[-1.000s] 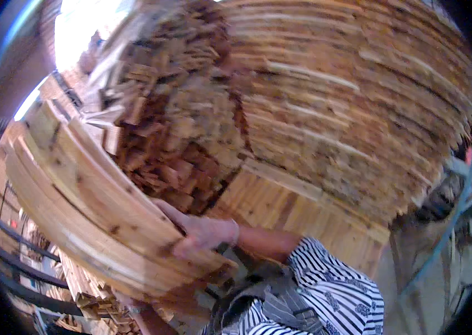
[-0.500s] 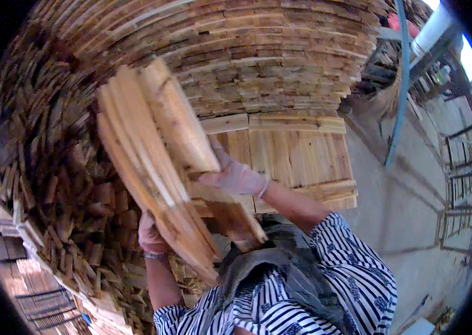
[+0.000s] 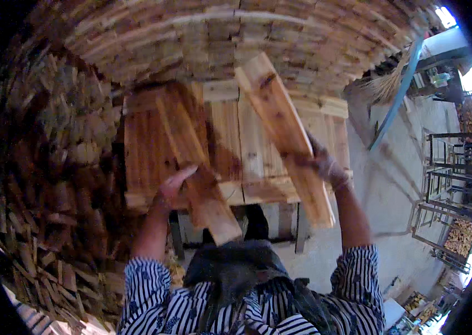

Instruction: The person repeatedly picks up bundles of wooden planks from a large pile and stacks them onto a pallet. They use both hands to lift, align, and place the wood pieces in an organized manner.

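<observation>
Our right grip (image 3: 325,164) is clamped around a long pale wooden plank (image 3: 283,131) tilted up over the desk, while our left grip (image 3: 171,190) presses, fingers closed, on a darker reddish wooden plank (image 3: 194,162) slanting beside it. Both planks hang above a low desk of neatly laid pale boards (image 3: 247,151). Tall curved stacks of cut timber (image 3: 191,33) wall the far side, with grey concrete floor (image 3: 392,184) to the right.
</observation>
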### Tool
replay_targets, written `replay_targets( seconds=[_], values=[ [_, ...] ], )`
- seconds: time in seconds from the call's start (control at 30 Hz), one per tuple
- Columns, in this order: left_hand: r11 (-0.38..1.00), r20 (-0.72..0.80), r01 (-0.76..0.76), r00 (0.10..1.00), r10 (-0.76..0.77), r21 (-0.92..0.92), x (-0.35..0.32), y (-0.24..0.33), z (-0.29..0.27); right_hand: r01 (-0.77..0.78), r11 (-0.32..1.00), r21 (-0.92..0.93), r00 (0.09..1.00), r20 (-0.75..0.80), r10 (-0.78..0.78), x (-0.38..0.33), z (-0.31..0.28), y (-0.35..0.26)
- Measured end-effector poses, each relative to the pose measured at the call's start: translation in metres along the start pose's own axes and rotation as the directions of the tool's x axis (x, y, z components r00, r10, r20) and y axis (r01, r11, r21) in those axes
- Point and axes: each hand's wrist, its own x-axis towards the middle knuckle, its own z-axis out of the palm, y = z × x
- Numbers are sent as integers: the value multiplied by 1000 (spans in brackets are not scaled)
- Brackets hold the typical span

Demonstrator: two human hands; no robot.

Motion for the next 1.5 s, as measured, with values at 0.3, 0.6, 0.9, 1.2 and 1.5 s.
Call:
replay_targets(
  seconds=[0.3,0.6,0.9,1.2,1.5],
  values=[
    [714,-596,515,785,-170,474,55,124,73,-308,790,-530,899,-433,60,40,38,131],
    [718,-765,550,643,-39,426,75,13,50,100,747,-657,886,-282,-367,-28,162,61],
    [662,-730,585,679,-83,468,49,52,-45,-199,967,-160,958,-237,158,61,258,3],
    [561,-739,586,669,71,585,27,12,-104,-226,883,-410,958,-259,125,153,313,11],
    [600,-635,632,730,-251,490,55,-26,-163,-329,787,-523,917,-376,134,148,331,7]
  ],
)
